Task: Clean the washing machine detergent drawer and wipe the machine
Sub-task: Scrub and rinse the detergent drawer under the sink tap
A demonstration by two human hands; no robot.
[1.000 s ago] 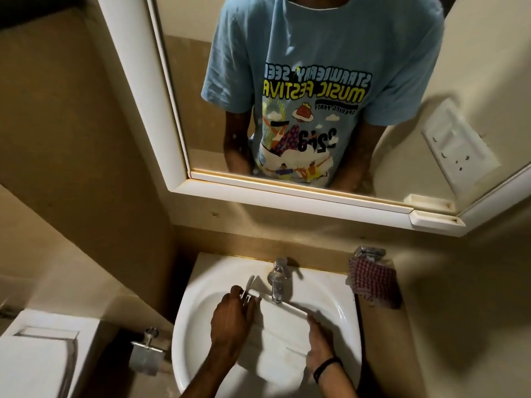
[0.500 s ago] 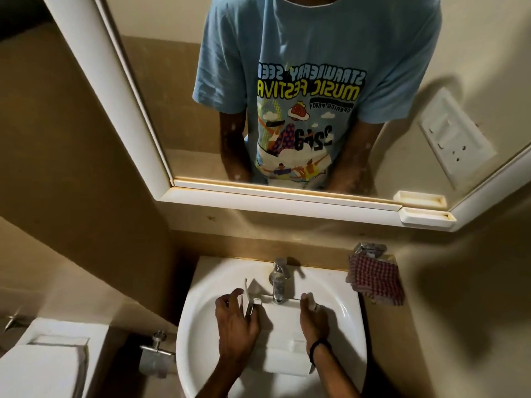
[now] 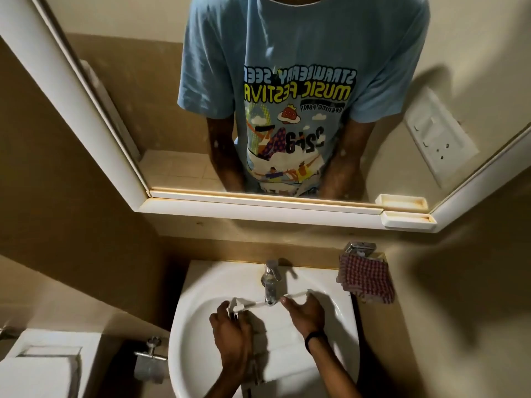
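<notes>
- Head view, far left: a white toilet tank [image 3: 43, 366] stands low in the corner, with a chrome holder [image 3: 150, 357] on the wall between it and the basin.
- White sink [image 3: 189, 334] fills the lower middle, and the white detergent drawer [image 3: 283, 343] lies inside the bowl, its far edge just under the chrome tap [image 3: 269, 284].
- Left hand [image 3: 230, 337] rests on the drawer's left end; its fingers [image 3: 222, 307] are curled closed around the drawer's far left corner, gripping it.
- Drawer body spans the gap between the two hands, and its near end runs toward the bottom edge of the picture.
- Right hand [image 3: 306, 313], with a dark band at the wrist, sits at the drawer's right end; thumb and forefinger pinch the thin far rim, the other fingers loosely bent.
- Red-checked cloth [image 3: 365, 278] hangs from a chrome wall fitting just right of the sink, apart from both hands.
- Above, a white-framed mirror [image 3: 258, 209] reflects a light blue printed T-shirt and a white switch plate.
</notes>
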